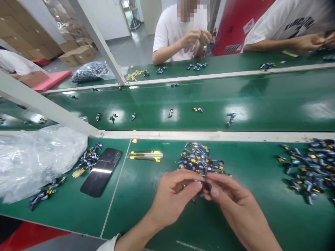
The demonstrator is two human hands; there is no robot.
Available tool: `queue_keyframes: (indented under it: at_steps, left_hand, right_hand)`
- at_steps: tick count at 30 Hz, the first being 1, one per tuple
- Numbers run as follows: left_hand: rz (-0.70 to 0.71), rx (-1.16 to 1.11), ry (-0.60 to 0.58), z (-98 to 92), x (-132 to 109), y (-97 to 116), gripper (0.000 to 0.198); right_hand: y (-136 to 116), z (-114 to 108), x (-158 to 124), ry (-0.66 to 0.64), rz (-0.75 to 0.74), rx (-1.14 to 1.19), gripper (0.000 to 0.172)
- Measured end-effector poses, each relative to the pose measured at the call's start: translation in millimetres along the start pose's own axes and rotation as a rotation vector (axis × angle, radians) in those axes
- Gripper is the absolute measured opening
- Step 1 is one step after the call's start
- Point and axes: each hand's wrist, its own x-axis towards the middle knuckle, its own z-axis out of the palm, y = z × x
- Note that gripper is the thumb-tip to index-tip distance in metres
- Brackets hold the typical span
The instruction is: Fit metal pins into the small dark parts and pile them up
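Green belt desk [258,164] carries a clear plastic bag [34,160], black phone [101,172], yellow utility knife [145,156]. Heap of metal-and-black parts [199,158] sits just ahead of the left hand [172,197] and right hand [235,200]. Fingers [214,191] of both hands together, clamped on one small dark part [206,186], above the heap's near edge.

Our left hand [172,197] and right hand [232,199] meet low in front of us, backs up and angled toward each other. The fingertips [198,186] of both curl inward into a tight pinch at the centre. Our left forearm [136,235] slants in from the lower left, bare beyond a white sleeve [108,243], while our right forearm [258,230] slants in from the lower right, both wrists gently bent.
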Motion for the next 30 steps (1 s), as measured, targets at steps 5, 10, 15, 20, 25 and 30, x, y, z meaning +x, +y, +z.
queue_keyframes:
  at_steps: [5,10,15,20,25,30]
  left_hand:
    - [-0.072,-0.067,0.008,2.0,-2.2,-1.9,0.022]
    - [-0.14,-0.162,0.03,1.4,1.4,-0.5,0.021]
    - [-0.233,-0.302,-0.017,-1.6,4.1,1.5,0.039]
    - [-0.193,-0.317,-0.028,-5.3,4.8,-0.5,0.022]
    - [-0.128,-0.253,-0.026,-8.5,2.3,-0.1,0.016]
    - [0.098,0.143,0.014,-5.8,-1.9,9.9,0.01]
  right_hand:
    - [-1.2,2.5,-3.0,0.022,-0.012,-0.02,0.017]
    - [-5.8,3.9,-5.2,0.036,-0.001,-0.008,0.019]
    - [-14.3,15.9,-8.6,0.033,0.046,0.124,0.018]
    - [-19.9,26.8,-12.4,0.082,0.098,0.147,0.021]
    - [-11.3,17.7,-8.4,0.034,0.018,0.036,0.018]
    - [-4.2,7.8,-6.2,0.056,-0.091,-0.055,0.014]
